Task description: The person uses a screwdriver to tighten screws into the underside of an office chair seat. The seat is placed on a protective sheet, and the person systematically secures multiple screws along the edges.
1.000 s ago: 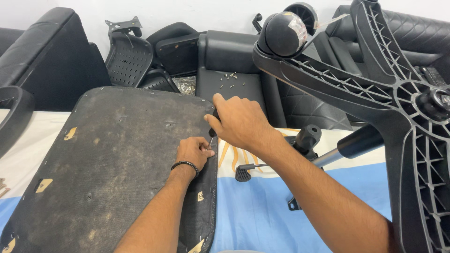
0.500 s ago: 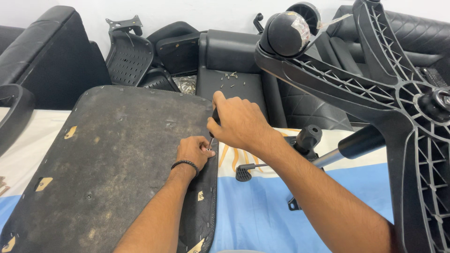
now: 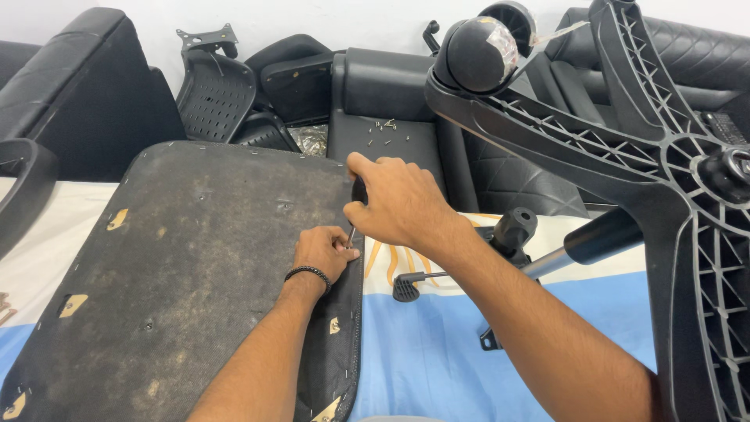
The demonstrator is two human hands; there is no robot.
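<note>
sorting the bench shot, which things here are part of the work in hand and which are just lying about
In hand:
- upturned seat pad, its edge worked on
- screwdriver, in the right hand
- left hand, steadying the tool's tip at the pad edge

Lying about:
- star base with caster
- gas lift cylinder
- loose screws on a black cushion
- perforated backrest

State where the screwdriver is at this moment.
In the head view, the screwdriver stands centre frame at the seat base's right edge, gripped by the right hand, its tip beside the left hand.
</note>
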